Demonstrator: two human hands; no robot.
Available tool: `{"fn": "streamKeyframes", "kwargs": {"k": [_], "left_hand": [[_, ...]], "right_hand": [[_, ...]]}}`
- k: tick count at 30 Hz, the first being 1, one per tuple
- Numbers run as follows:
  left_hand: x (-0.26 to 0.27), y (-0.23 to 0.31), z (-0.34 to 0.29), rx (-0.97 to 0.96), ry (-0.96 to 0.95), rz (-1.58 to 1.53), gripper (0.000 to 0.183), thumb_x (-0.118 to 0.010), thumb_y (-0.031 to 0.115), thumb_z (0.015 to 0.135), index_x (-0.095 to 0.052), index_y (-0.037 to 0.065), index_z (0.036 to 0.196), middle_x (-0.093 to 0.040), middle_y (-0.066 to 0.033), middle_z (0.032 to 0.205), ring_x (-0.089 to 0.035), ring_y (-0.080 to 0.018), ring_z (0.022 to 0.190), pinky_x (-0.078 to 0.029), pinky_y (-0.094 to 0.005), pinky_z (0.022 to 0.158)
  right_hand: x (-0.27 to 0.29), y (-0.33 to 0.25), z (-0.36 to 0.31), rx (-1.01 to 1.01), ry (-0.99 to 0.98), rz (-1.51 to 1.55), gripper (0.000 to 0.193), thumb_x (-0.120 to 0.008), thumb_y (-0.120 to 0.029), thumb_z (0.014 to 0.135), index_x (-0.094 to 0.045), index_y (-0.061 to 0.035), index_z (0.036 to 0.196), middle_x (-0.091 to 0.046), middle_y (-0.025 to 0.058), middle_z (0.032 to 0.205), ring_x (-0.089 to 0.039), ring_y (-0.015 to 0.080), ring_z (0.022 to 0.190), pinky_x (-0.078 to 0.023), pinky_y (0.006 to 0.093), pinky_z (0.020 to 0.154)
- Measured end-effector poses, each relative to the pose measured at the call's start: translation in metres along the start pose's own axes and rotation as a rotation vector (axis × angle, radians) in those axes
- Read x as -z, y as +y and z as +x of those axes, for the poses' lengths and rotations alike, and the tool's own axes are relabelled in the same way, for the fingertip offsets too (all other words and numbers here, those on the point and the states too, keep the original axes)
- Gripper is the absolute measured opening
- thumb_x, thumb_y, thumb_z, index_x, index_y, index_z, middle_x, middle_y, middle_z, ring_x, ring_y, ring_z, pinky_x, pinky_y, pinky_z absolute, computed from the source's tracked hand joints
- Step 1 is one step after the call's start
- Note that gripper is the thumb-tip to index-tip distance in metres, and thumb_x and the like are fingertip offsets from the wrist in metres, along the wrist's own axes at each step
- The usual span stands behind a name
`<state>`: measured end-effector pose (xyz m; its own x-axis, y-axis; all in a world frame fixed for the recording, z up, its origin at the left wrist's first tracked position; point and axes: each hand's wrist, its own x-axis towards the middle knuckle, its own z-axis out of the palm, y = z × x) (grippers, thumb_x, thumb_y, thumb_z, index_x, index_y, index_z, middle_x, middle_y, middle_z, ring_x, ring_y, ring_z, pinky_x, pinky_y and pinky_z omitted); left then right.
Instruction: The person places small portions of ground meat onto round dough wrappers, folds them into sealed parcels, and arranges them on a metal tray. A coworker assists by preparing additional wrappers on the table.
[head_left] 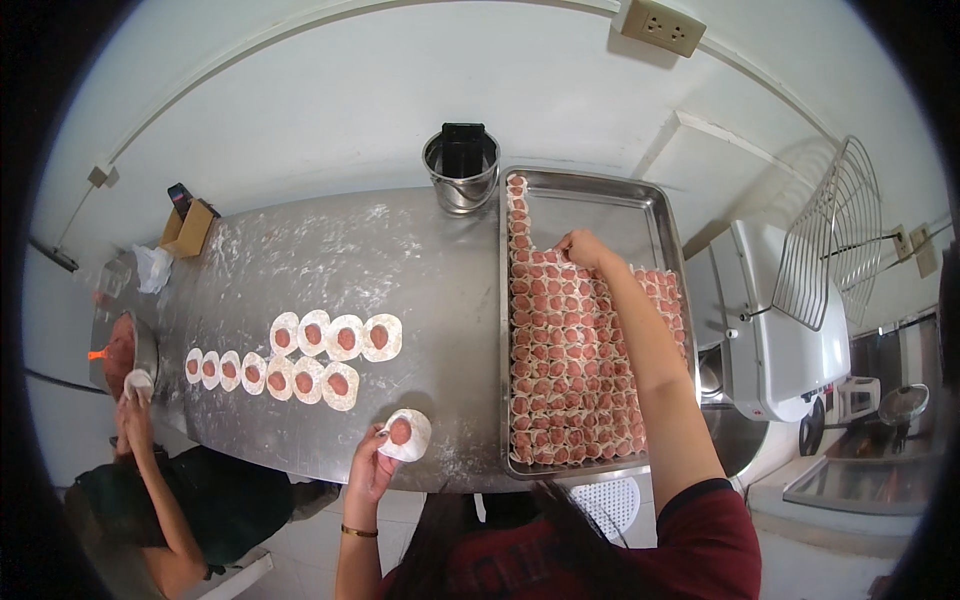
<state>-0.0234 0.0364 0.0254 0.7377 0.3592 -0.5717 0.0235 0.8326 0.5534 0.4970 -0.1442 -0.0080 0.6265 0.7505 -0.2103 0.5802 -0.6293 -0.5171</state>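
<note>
My left hand holds a round white dumpling wrapper with a ball of pink meat filling on it, over the table's near edge. My right hand reaches across a large metal tray. Its fingers are pinched together at the far edge of the packed rows of open-topped, meat-filled dumplings; whatever lies between the fingertips is hidden. Left of the tray, several flat wrappers topped with filling lie in two overlapping rows on the steel table.
At the far left, a co-worker's hands hold a wrapper beside a bowl of meat with an orange-handled tool. A metal bucket stands against the tray's far left corner. A cardboard box sits at the back left; a white appliance stands to the right.
</note>
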Motion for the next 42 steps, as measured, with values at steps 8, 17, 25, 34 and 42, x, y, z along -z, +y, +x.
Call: {"fn": "streamKeyframes", "kwargs": {"k": [8,17,25,34,42], "left_hand": [[0.002,-0.016,-0.001,0.004,-0.002,0.043,0.037,-0.050,0.012,0.085,-0.041,0.001,0.119,-0.053,-0.0145,0.117,-0.057,-0.0242,0.106,-0.050,-0.0359,0.089],[-0.005,-0.008,-0.005,0.012,-0.011,0.064,0.043,-0.050,0.012,0.085,-0.040,-0.003,0.124,-0.055,-0.0147,0.115,-0.059,-0.0216,0.102,-0.051,-0.0320,0.085],[-0.002,-0.007,-0.003,0.029,-0.035,0.052,0.040,-0.049,0.012,0.088,-0.040,-0.002,0.124,-0.055,-0.0138,0.116,-0.060,-0.0201,0.101,-0.052,-0.0314,0.084],[0.006,0.002,-0.003,-0.019,-0.055,0.073,0.036,-0.045,0.013,0.089,-0.042,-0.001,0.122,-0.054,-0.0128,0.115,-0.057,-0.0201,0.103,-0.049,-0.0327,0.086],[-0.032,0.025,0.012,-0.078,-0.178,0.044,0.029,-0.042,0.009,0.090,-0.043,0.003,0.119,-0.054,-0.0073,0.114,-0.055,-0.0158,0.104,-0.047,-0.0314,0.085]], "right_hand": [[0.017,-0.028,-0.009,0.005,-0.063,-0.100,0.035,-0.057,0.000,0.070,-0.070,-0.0106,0.100,-0.068,0.0154,0.089,-0.066,0.0273,0.078,-0.051,0.0333,0.073],[0.012,-0.025,-0.009,0.050,-0.106,-0.097,0.045,-0.055,0.000,0.070,-0.068,-0.0200,0.108,-0.067,0.0143,0.097,-0.064,0.0252,0.083,-0.050,0.0312,0.075],[0.000,-0.002,-0.010,-0.008,0.077,0.183,0.033,-0.051,-0.002,0.075,-0.069,-0.0064,0.101,-0.068,0.0143,0.085,-0.063,0.0217,0.074,-0.050,0.0320,0.069],[0.013,-0.057,-0.022,-0.323,-0.033,0.012,0.039,-0.051,-0.004,0.076,-0.061,-0.0007,0.114,-0.068,0.0136,0.089,-0.064,0.0205,0.069,-0.051,0.0318,0.065],[-0.107,-0.177,-0.124,-0.068,-0.148,1.029,0.032,-0.051,-0.018,0.093,-0.054,-0.0017,0.120,-0.060,0.0061,0.111,-0.058,0.0161,0.103,-0.048,0.0333,0.082]]}}
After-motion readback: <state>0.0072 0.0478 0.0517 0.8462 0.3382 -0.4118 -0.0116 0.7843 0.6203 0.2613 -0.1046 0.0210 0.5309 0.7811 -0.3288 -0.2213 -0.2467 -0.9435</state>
